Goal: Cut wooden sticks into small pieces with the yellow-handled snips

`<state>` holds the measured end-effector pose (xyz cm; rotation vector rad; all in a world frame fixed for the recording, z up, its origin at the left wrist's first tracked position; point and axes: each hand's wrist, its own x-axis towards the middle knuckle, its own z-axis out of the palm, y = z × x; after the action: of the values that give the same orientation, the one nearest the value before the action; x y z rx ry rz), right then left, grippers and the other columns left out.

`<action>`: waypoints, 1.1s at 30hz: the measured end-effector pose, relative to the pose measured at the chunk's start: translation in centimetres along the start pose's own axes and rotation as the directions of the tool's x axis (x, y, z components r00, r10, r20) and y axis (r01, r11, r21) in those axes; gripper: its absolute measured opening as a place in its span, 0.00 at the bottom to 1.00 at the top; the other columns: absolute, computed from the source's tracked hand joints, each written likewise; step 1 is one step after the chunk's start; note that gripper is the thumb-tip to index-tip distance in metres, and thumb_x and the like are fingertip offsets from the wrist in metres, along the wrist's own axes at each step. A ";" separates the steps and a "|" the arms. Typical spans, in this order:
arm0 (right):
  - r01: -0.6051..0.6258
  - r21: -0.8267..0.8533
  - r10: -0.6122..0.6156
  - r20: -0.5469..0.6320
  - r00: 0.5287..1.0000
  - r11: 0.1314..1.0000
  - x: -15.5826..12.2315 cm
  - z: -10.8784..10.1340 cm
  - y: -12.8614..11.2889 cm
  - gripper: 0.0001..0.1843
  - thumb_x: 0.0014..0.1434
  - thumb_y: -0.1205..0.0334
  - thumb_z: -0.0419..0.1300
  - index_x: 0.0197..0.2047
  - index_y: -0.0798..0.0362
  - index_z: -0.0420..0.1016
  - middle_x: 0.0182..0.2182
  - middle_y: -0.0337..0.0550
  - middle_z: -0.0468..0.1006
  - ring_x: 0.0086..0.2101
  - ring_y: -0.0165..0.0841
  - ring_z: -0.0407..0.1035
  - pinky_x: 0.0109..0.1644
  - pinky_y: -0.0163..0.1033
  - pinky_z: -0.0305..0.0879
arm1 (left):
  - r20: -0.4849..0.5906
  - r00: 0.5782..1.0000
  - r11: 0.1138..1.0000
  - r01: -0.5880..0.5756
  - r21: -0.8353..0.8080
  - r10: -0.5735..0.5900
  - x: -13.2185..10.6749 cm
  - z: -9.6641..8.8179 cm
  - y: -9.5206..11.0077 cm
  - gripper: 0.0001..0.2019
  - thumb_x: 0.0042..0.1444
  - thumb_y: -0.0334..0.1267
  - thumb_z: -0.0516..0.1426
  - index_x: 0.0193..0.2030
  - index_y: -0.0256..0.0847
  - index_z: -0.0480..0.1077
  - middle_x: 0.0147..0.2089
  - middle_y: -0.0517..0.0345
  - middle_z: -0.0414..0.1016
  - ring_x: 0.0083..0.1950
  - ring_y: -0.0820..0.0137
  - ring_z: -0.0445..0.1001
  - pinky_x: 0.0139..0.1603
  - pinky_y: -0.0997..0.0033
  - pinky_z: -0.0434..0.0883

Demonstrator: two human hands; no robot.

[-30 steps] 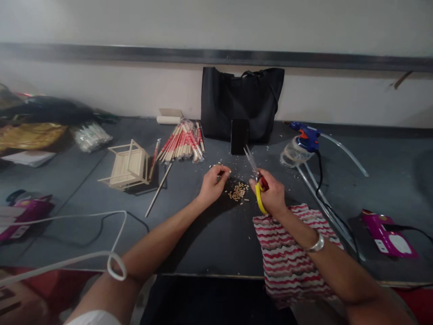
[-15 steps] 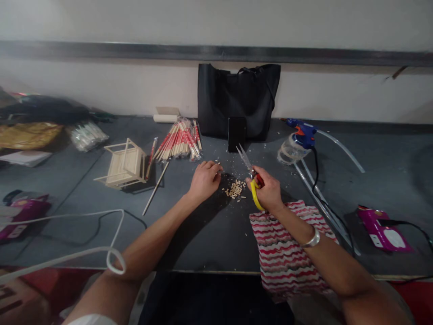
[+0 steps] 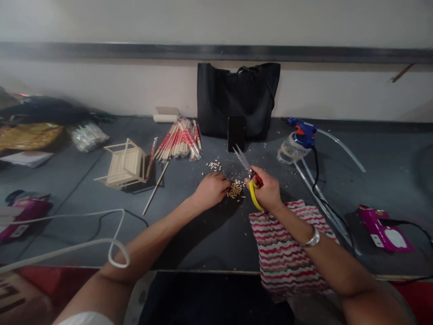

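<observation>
My right hand [image 3: 267,192] grips scissors [image 3: 248,174] with yellow and red handles, blades open and pointing up and away. My left hand [image 3: 211,190] rests on the dark table [image 3: 203,234] with fingers curled at the left edge of a small pile of cut wood bits [image 3: 236,188]. Whether those fingers pinch a bit is hidden. A second scatter of wood bits [image 3: 214,165] lies just beyond the left hand.
A black bag [image 3: 237,97] and a phone [image 3: 236,133] stand at the back. Wrapped chopsticks [image 3: 179,142], a loose stick [image 3: 155,188] and a small wooden frame [image 3: 125,164] lie left. A glue gun [image 3: 304,131], tape roll [image 3: 291,151] and striped cloth [image 3: 287,243] are right.
My left hand has slid toward me and to the right, up against the pile of wood bits, uncovering a small scatter beyond it. The right hand with the scissors has barely shifted.
</observation>
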<state>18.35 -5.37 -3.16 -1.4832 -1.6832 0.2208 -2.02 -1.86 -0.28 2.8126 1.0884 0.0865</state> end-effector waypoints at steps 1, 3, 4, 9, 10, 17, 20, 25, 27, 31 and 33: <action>-0.002 0.001 0.002 0.002 1.000 1.000 0.0 0.0 0.0 0.18 0.56 0.56 0.60 0.49 0.51 0.78 0.22 0.35 0.72 0.23 0.30 0.65 0.31 0.35 0.66 | 0.006 1.000 1.000 -0.017 0.024 0.016 0.0 -0.1 0.1 0.10 0.61 0.31 0.54 0.39 0.39 0.78 0.37 0.50 0.78 0.42 0.62 0.76 0.44 0.62 0.72; -0.005 0.005 0.005 0.013 1.000 1.000 0.0 0.0 -0.1 0.18 0.55 0.57 0.61 0.49 0.51 0.78 0.22 0.35 0.72 0.23 0.29 0.65 0.31 0.34 0.66 | 0.017 0.999 0.996 -0.049 0.076 0.048 -0.1 -0.3 0.2 0.10 0.62 0.31 0.53 0.38 0.39 0.77 0.35 0.51 0.77 0.40 0.63 0.76 0.43 0.62 0.71; -0.006 0.007 0.006 0.019 1.000 1.000 0.0 0.0 -0.1 0.18 0.55 0.57 0.61 0.49 0.52 0.78 0.23 0.35 0.72 0.23 0.29 0.65 0.31 0.34 0.66 | 0.021 0.998 0.993 -0.064 0.100 0.062 -0.1 -0.3 0.3 0.10 0.62 0.31 0.53 0.38 0.39 0.77 0.34 0.51 0.77 0.39 0.63 0.76 0.43 0.62 0.71; -0.013 0.011 0.012 0.039 0.999 1.000 0.1 -0.1 -0.2 0.19 0.54 0.58 0.61 0.49 0.52 0.79 0.23 0.35 0.73 0.24 0.30 0.65 0.32 0.35 0.67 | 0.003 0.991 0.981 -0.134 0.138 0.135 -0.1 -0.6 0.4 0.10 0.60 0.29 0.53 0.35 0.39 0.76 0.32 0.50 0.77 0.37 0.62 0.76 0.42 0.61 0.70; -0.014 0.010 0.013 0.043 0.999 1.000 0.1 -0.1 -0.1 0.19 0.54 0.58 0.61 0.49 0.52 0.79 0.23 0.35 0.73 0.24 0.30 0.65 0.32 0.35 0.67 | 0.001 0.990 0.980 -0.141 0.137 0.143 -0.1 -0.6 0.4 0.10 0.60 0.29 0.53 0.35 0.39 0.76 0.32 0.50 0.78 0.36 0.62 0.76 0.42 0.60 0.70; -0.015 -0.002 0.015 0.045 0.999 1.000 0.0 -0.1 0.0 0.19 0.54 0.59 0.61 0.49 0.51 0.79 0.24 0.35 0.74 0.24 0.30 0.65 0.33 0.35 0.66 | 0.006 0.992 0.991 -0.129 0.029 0.129 0.4 -0.1 -0.4 0.08 0.58 0.30 0.54 0.31 0.40 0.74 0.31 0.54 0.78 0.36 0.65 0.77 0.46 0.62 0.70; -0.008 0.009 0.008 0.029 1.000 1.000 0.0 0.0 0.0 0.19 0.54 0.58 0.62 0.49 0.52 0.78 0.24 0.35 0.73 0.24 0.30 0.65 0.32 0.35 0.66 | -0.030 0.998 0.993 -0.062 -0.103 0.059 0.6 0.1 -0.9 0.08 0.56 0.30 0.55 0.31 0.41 0.75 0.32 0.56 0.79 0.36 0.67 0.77 0.45 0.65 0.71; 0.003 0.034 -0.003 0.006 1.000 0.999 0.0 0.1 0.0 0.19 0.54 0.59 0.62 0.49 0.54 0.78 0.23 0.35 0.72 0.23 0.29 0.65 0.31 0.35 0.67 | -0.170 0.976 0.801 0.007 -0.598 -0.135 0.4 0.4 -1.2 0.07 0.52 0.30 0.56 0.33 0.40 0.77 0.32 0.59 0.79 0.33 0.72 0.75 0.39 0.72 0.72; -0.001 0.037 0.001 0.015 1.000 0.999 0.0 0.0 -0.1 0.19 0.55 0.58 0.61 0.49 0.53 0.78 0.23 0.35 0.72 0.23 0.29 0.65 0.31 0.35 0.67 | -0.179 0.956 0.649 0.017 -0.760 -0.234 0.2 0.3 -1.2 0.06 0.53 0.33 0.58 0.33 0.39 0.77 0.31 0.59 0.79 0.32 0.73 0.74 0.37 0.73 0.71; -0.012 0.035 0.011 0.019 1.000 0.999 0.0 -0.2 -0.2 0.19 0.56 0.55 0.61 0.49 0.52 0.78 0.23 0.35 0.73 0.22 0.29 0.64 0.30 0.35 0.67 | -0.151 0.917 0.360 -0.009 -0.933 -0.368 0.1 -0.1 -1.0 0.07 0.51 0.40 0.63 0.30 0.38 0.76 0.29 0.59 0.77 0.30 0.74 0.71 0.34 0.73 0.70; 0.001 0.028 -0.001 0.004 1.000 1.000 -0.1 -0.3 -0.2 0.18 0.57 0.55 0.60 0.49 0.52 0.78 0.23 0.35 0.73 0.22 0.29 0.64 0.30 0.35 0.68 | -0.119 0.912 0.226 -0.029 -0.974 -0.393 0.1 -0.2 -1.1 0.10 0.48 0.43 0.65 0.29 0.38 0.76 0.27 0.59 0.75 0.28 0.75 0.69 0.32 0.73 0.70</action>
<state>18.38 -5.58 -2.92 -1.4625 -1.6774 0.2457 -2.68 -1.02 -0.27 1.4740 0.8943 0.9327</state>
